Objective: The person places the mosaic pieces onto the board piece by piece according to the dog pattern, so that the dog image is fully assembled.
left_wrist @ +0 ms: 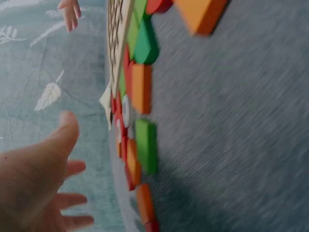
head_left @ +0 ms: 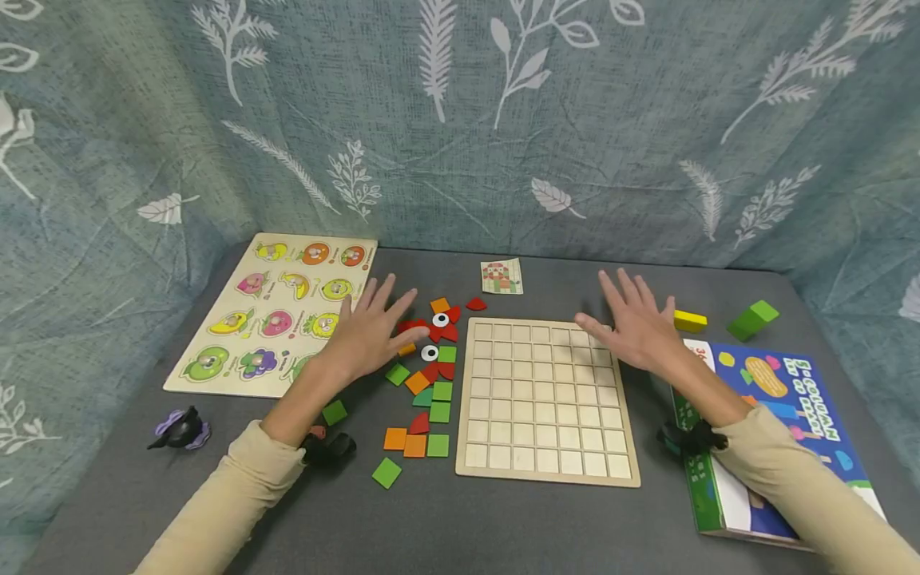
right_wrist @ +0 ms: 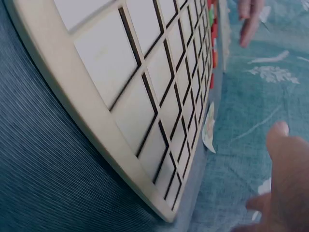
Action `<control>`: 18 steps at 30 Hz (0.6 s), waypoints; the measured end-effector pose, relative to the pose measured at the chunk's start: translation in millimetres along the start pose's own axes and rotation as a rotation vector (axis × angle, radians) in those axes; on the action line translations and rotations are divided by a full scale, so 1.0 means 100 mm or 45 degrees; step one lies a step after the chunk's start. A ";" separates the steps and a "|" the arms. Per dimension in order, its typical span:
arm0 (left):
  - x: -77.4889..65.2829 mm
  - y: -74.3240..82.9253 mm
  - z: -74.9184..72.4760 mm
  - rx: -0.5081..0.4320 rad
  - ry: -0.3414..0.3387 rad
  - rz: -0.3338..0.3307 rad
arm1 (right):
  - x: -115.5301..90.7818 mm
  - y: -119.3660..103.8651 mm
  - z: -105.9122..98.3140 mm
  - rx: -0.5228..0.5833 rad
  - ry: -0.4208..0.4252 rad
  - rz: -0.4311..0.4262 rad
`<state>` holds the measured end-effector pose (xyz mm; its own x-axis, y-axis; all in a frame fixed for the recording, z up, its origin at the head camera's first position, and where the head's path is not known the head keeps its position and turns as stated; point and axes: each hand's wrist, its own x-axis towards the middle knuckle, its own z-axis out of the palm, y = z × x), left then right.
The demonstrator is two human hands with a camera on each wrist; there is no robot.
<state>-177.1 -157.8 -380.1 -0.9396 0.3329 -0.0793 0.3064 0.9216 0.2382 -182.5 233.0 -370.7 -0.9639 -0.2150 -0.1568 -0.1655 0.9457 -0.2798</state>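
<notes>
Beige sleeves (head_left: pixel 216 503) lead to a person's left grip (head_left: pixel 362 339) and right grip (head_left: pixel 636 327), both spread wide above the table (head_left: pixel 546 527), flanking the far end of the gridded board (head_left: pixel 548 399), coloured tiles (head_left: pixel 438 446) along its left side.

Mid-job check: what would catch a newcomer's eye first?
Probably the pale gridded board, its squares bare, just right of centre in the head view. To its left, colorful tiles lie scattered, two white eye pieces among them. The left hand, spread, is near the tiles; the right hand, also spread, is by the board's far right corner.
</notes>
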 end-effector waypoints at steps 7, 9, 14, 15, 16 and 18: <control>-0.02 0.13 0.10 -0.132 0.210 0.216 | -0.13 0.10 0.07 0.323 -0.140 -0.265; -0.01 0.17 0.13 -0.118 0.223 0.218 | -0.14 0.13 0.08 0.354 -0.158 -0.319; 0.01 0.23 0.17 -0.007 0.193 0.217 | -0.16 0.26 0.15 0.364 -0.137 -0.419; 0.02 0.25 0.17 0.012 0.185 0.215 | -0.16 0.28 0.16 0.357 -0.126 -0.438; 0.03 0.26 0.17 0.024 0.177 0.207 | -0.16 0.29 0.17 0.352 -0.115 -0.458; 0.05 0.29 0.17 0.048 0.173 0.199 | -0.17 0.31 0.18 0.341 -0.094 -0.502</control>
<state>-170.4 -126.5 -389.8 -0.8915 0.4445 0.0876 0.4529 0.8687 0.2009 -167.8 261.8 -394.0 -0.8197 -0.5703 -0.0541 -0.4464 0.6950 -0.5637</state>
